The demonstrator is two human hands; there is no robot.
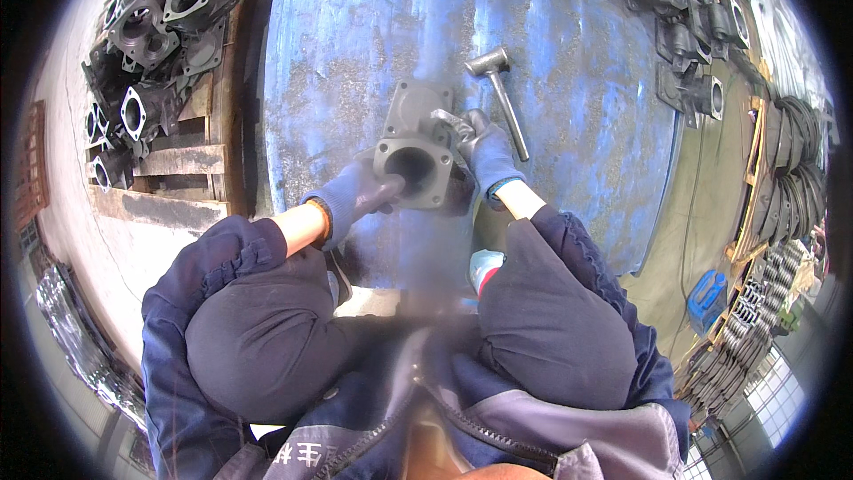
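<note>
A grey metal flanged pipe casting (435,187) stands on the blue work surface in front of me. Its round opening faces up within a square flange with corner holes, and a second flange (419,100) lies on the far side. My left hand (360,188), in a blue work glove, grips the near flange's left side, with the thumb at the rim of the opening. On the right, my gloved right hand (484,144) is closed round a short grey metal piece (451,123) beside the casting; its kind is unclear. A hammer (506,102) lies just beyond that hand.
The blue metal surface (346,44) is scuffed. Similar castings are heaped on a wooden pallet (182,160) at left, and more castings (684,44) lie at far right. A blue jug (708,300) and stacked metal parts (755,302) stand on the right.
</note>
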